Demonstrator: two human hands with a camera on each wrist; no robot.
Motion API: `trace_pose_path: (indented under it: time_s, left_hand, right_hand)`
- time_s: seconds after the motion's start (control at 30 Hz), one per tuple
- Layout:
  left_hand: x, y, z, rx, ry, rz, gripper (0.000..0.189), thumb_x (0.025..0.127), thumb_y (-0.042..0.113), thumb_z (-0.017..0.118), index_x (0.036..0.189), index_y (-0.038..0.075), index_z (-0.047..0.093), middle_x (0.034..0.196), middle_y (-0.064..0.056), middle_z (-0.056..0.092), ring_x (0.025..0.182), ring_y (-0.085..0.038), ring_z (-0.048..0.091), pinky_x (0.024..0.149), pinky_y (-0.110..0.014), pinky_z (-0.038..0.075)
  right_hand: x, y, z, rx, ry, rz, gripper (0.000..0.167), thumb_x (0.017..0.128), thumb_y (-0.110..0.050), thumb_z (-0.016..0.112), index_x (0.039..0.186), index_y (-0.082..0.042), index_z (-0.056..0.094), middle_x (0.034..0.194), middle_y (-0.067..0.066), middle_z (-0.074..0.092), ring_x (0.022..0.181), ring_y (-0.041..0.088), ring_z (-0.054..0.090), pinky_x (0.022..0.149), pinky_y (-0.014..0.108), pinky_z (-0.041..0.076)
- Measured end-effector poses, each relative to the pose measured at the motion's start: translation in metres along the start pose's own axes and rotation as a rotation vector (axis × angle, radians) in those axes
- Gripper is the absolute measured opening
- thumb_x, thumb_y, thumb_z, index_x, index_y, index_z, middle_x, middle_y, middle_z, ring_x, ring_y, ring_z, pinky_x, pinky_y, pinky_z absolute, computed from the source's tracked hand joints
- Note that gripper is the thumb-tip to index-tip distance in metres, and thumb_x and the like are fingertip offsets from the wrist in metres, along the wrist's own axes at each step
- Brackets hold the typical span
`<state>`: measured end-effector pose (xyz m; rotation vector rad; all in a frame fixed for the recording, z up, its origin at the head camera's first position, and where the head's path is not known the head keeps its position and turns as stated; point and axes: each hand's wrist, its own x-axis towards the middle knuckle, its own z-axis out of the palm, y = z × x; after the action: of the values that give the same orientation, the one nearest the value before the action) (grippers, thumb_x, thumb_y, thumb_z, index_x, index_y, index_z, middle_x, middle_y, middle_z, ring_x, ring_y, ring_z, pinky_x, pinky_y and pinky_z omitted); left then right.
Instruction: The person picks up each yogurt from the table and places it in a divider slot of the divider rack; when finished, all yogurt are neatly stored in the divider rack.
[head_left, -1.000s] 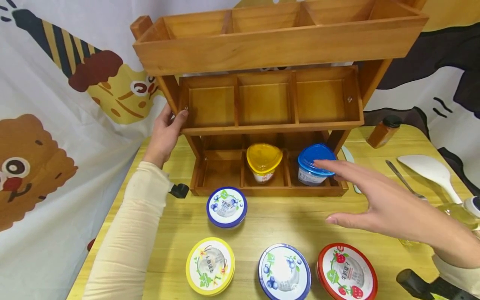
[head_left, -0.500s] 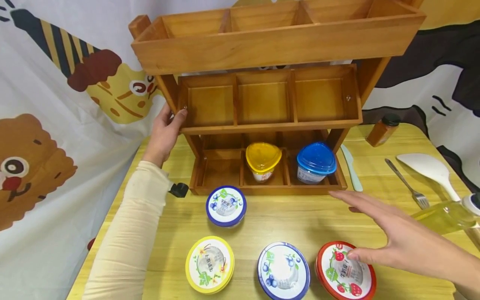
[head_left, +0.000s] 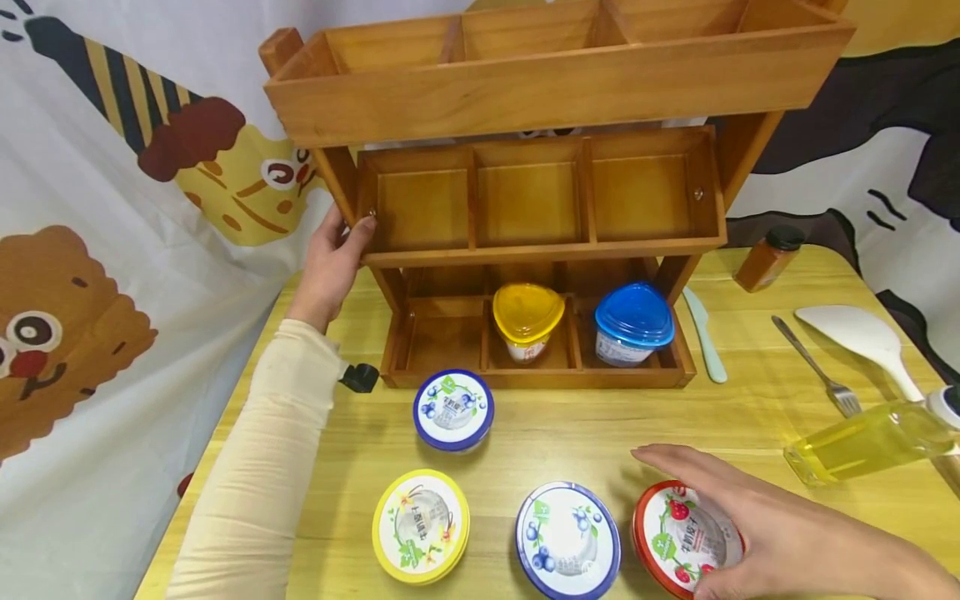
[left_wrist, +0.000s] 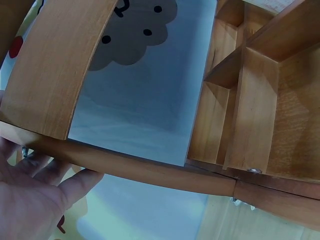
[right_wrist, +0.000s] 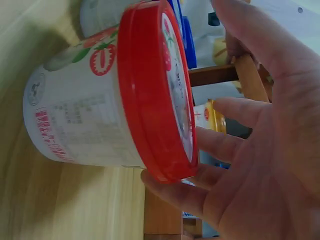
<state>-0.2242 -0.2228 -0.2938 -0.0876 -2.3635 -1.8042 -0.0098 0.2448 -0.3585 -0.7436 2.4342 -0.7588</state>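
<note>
My left hand [head_left: 330,267] grips the left side post of a three-tier wooden rack [head_left: 540,104], thumb in front. In the left wrist view its fingers [left_wrist: 80,185] come round the post's edge. Over a tub with a red lid and strawberry print [head_left: 686,537], my right hand [head_left: 780,525] reaches with fingers spread. In the right wrist view the fingertips are right at the red lid's rim [right_wrist: 155,100], and the thumb side stands apart from it. A blue-rimmed blueberry tub [head_left: 567,540] stands just left of the red one.
A yellow-lidded cup [head_left: 528,317] and a blue-lidded cup [head_left: 634,317] sit in the rack's bottom tier. Another blueberry tub [head_left: 453,410] and a yellow-rimmed tub [head_left: 422,525] stand in front. At right lie an oil bottle [head_left: 862,442], fork [head_left: 817,367], knife [head_left: 705,337], white spoon [head_left: 862,337] and jar [head_left: 768,258].
My right hand has moved away from the blue-lidded cup in the rack, down toward the front, and now reaches over the red-lidded tub. The left hand stays on the rack.
</note>
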Motion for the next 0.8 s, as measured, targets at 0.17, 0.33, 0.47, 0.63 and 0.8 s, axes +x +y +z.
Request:
trace_pose_path:
  time_s: [0.17, 0.33, 0.47, 0.63, 0.8]
  left_hand:
    - [0.0005, -0.0008, 0.0001, -0.007, 0.001, -0.009, 0.047, 0.101, 0.035, 0.053, 0.146, 0.026, 0.043, 0.149, -0.005, 0.046, 0.131, -0.022, 0.050, 0.100, -0.039, 0.047]
    - [0.0008, -0.0008, 0.0000, -0.007, 0.001, -0.006, 0.046, 0.101, 0.035, 0.052, 0.146, 0.026, 0.043, 0.150, -0.005, 0.046, 0.132, -0.022, 0.050, 0.101, -0.040, 0.047]
    - [0.0005, -0.0007, -0.0002, 0.005, -0.002, -0.003, 0.047, 0.101, 0.036, 0.052, 0.147, 0.027, 0.042, 0.151, -0.004, 0.044, 0.133, -0.022, 0.049, 0.103, -0.042, 0.046]
    - [-0.0004, -0.0007, -0.0003, 0.005, -0.001, 0.002, 0.048, 0.101, 0.036, 0.052, 0.148, 0.028, 0.041, 0.152, -0.004, 0.044, 0.134, -0.022, 0.048, 0.102, -0.042, 0.047]
    - [-0.0011, -0.0008, -0.0004, -0.015, -0.008, 0.009, 0.049, 0.101, 0.035, 0.053, 0.148, 0.028, 0.041, 0.152, -0.005, 0.044, 0.133, -0.023, 0.048, 0.098, -0.038, 0.048]
  right_hand:
    - [-0.0016, -0.0062, 0.0002, 0.064, -0.119, 0.094, 0.107, 0.071, -0.061, 0.079, 0.154, -0.044, 0.015, 0.161, -0.004, 0.023, 0.140, 0.036, 0.033, 0.097, 0.035, 0.049]
    - [-0.0014, -0.0026, 0.0045, 0.066, -0.153, 0.113, 0.107, 0.072, -0.060, 0.079, 0.155, -0.044, 0.015, 0.161, 0.001, 0.022, 0.138, 0.041, 0.032, 0.092, 0.030, 0.048]
    - [-0.0022, -0.0002, 0.0074, 0.064, -0.144, 0.094, 0.105, 0.072, -0.060, 0.079, 0.155, -0.043, 0.017, 0.160, -0.001, 0.024, 0.136, 0.040, 0.035, 0.093, 0.023, 0.047]
    - [-0.0020, 0.0004, 0.0087, 0.094, -0.165, 0.103, 0.100, 0.075, -0.056, 0.079, 0.154, -0.043, 0.020, 0.157, -0.001, 0.027, 0.132, 0.034, 0.039, 0.091, 0.022, 0.048]
    - [0.0009, -0.0017, 0.0074, 0.090, -0.155, 0.090, 0.093, 0.075, -0.057, 0.079, 0.151, -0.042, 0.026, 0.147, -0.008, 0.034, 0.122, 0.016, 0.045, 0.089, 0.020, 0.050]
